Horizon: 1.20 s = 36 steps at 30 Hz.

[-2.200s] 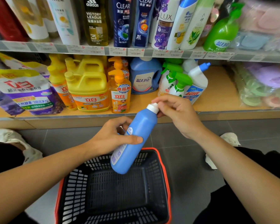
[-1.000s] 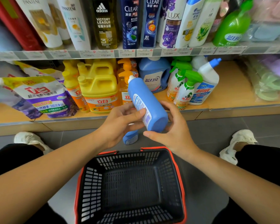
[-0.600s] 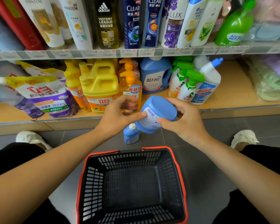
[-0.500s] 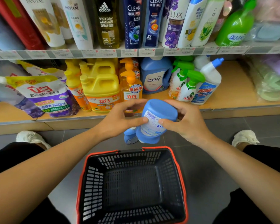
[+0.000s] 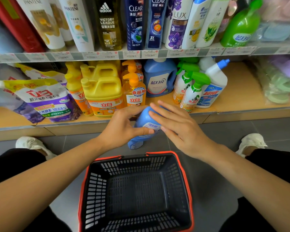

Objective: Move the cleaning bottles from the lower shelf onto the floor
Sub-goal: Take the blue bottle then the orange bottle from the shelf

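Two hands meet on one blue plastic cleaning bottle [image 5: 145, 120], which is tipped base-up over the grey tiled floor [image 5: 224, 131], at twelve o'clock from the black plastic basket with a red rim [image 5: 136, 166]. The left hand [image 5: 122, 129] sits at the bottle's nine o'clock side, its grip closed round the body, thumb across the white barcode label and fingers curled over the far side. The right hand [image 5: 179, 129] lies at three o'clock with its grip loosened. Its fingers are nearly straight and rest flat against the bottle, where half a second ago they curled round the base. The bottle has sunk lower since then. Two seconds back it hung slanted over the basket with its white cap toward the shelf. Now the cap end points down, hidden behind the left hand, so I cannot tell whether it touches the floor. A second blue bottle [image 5: 135, 144] stands on the floor at six o'clock of the held one, as it did a second ago. On the wooden lower shelf [image 5: 238, 91], the yellow handled jug [image 5: 102, 91] and green-triggered spray bottles [image 5: 191, 96] stand unmoved.
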Available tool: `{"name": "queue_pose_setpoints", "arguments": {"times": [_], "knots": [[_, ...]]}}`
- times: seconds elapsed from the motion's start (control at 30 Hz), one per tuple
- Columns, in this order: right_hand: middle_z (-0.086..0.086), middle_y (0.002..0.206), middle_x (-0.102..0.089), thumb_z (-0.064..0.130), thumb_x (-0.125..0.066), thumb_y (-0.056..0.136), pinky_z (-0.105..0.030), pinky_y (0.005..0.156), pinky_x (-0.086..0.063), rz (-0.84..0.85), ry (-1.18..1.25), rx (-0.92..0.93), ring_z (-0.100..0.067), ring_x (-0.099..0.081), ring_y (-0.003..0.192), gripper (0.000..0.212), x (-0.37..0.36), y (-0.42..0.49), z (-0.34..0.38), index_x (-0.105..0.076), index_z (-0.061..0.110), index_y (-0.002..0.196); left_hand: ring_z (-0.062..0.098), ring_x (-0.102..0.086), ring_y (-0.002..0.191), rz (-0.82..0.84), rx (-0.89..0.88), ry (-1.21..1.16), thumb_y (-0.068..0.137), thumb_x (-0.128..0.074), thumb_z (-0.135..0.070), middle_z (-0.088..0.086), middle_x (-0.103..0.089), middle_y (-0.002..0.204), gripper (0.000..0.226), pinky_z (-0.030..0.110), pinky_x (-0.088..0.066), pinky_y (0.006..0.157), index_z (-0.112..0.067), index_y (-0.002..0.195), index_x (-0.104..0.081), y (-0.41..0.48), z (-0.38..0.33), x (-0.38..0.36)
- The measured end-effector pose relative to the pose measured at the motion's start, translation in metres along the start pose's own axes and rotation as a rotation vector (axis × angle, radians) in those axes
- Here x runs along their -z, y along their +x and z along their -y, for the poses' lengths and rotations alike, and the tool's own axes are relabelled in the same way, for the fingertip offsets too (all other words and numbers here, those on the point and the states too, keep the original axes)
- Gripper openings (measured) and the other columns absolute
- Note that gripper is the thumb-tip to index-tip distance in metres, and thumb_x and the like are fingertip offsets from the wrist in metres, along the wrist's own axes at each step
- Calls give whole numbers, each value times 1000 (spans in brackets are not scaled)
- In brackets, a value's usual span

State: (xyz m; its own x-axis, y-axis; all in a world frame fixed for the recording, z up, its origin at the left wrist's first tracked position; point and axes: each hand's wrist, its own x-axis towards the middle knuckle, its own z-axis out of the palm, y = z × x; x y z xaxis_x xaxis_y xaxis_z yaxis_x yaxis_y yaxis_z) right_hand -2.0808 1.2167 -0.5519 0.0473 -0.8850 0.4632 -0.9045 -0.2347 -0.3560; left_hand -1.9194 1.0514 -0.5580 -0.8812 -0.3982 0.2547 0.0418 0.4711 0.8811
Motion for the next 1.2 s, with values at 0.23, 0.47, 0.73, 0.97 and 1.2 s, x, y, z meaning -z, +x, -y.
{"name": "queue_pose_setpoints", "arguments": {"times": [0.23, 0.47, 0.73, 0.97, 1.2], "knots": [[-13, 128, -67, -4, -73, 89, -53, 101, -50, -208, -6, 101, -32, -59, 128, 30, -4, -3, -5, -71, 0, 119, 12, -66, 114, -15, -20, -5, 74, -86, -25, -2, -72, 120, 62, 35, -57, 95, -9, 130, -66, -1, -1, 3], [-13, 95, -76, 14, -87, 78, -36, 77, -56, -443, -123, 43, -30, -70, 81, 21, 5, -1, -8, -79, -3, 88, 6, -66, 108, -28, 34, -57, 73, -86, -28, -11, -72, 113, 60, 29, -57, 92, -13, 128, -68, -1, -3, 4], [-10, 111, -67, 11, -73, 87, -26, 85, -57, -370, 400, -361, -14, -66, 106, 16, 8, 0, -8, -75, 4, 101, 24, -70, 109, -46, 87, -118, 76, -85, -27, 2, -75, 115, 57, 49, -58, 90, -12, 128, -67, -2, -3, 5], [-2, 115, -74, -2, -71, 88, -37, 90, -59, -413, 693, -499, -19, -69, 111, 26, 2, -2, -13, -74, 16, 108, 24, -71, 108, -70, 157, -213, 81, -83, -22, 3, -76, 113, 46, 52, -59, 90, -15, 125, -67, -1, 1, 3], [2, 106, -74, 6, -85, 77, -24, 80, -57, -84, 747, -717, -12, -72, 97, 49, -12, -9, -14, -64, 18, 120, 31, -69, 113, -179, 230, -412, 85, -77, -25, 9, -73, 119, 44, 46, -60, 86, -10, 125, -64, 3, 0, 2]]}}
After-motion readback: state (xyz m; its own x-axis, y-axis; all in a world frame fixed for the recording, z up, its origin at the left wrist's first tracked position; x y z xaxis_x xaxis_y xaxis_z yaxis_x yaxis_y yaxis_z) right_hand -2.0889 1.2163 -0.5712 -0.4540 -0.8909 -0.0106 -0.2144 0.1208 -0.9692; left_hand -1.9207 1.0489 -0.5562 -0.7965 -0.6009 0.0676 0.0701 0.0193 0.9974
